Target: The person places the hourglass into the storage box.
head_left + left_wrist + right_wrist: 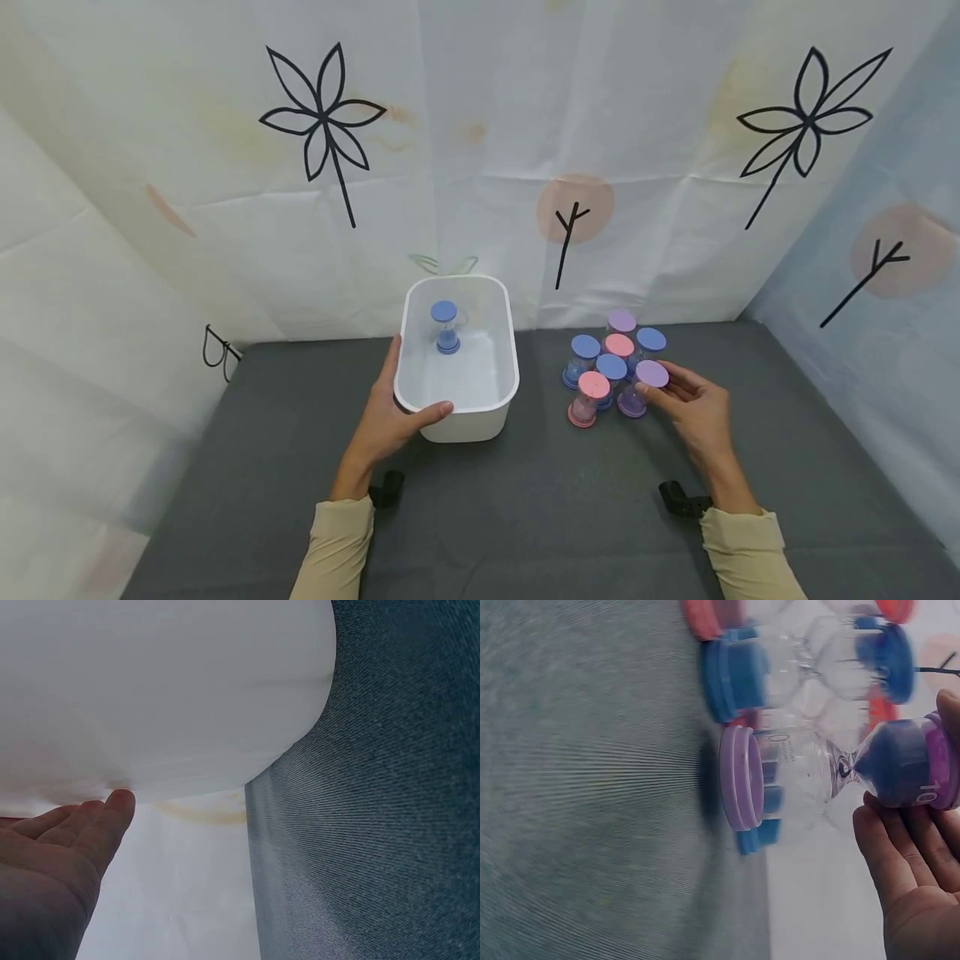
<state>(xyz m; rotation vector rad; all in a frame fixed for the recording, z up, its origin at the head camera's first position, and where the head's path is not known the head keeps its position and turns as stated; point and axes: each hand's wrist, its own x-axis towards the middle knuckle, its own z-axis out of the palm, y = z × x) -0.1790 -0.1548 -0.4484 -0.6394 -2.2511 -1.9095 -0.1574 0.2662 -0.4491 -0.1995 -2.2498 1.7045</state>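
My left hand [390,417] holds the white plastic tub [468,427] at its near left corner, thumb over the rim and fingers along the outer wall. Inside the tub stands a blue-capped hourglass [447,327]. With thumb and fingers, my right hand [697,410] grips the upper end of a purple-capped hourglass [847,769] marked 10. Its dark sand sits mostly in the upper bulb. Beside it cluster several upright hourglasses, among them a pink-capped one [583,400] in front, a blue-capped one [582,360] at the left and another purple-capped one [621,321] at the back.
A dark grey cloth [540,517] covers the table. White patterned sheets [480,150] hang behind and at both sides. The tub stands close to the back sheet, left of the hourglass cluster. A black cord [222,343] shows at the table's back left corner.
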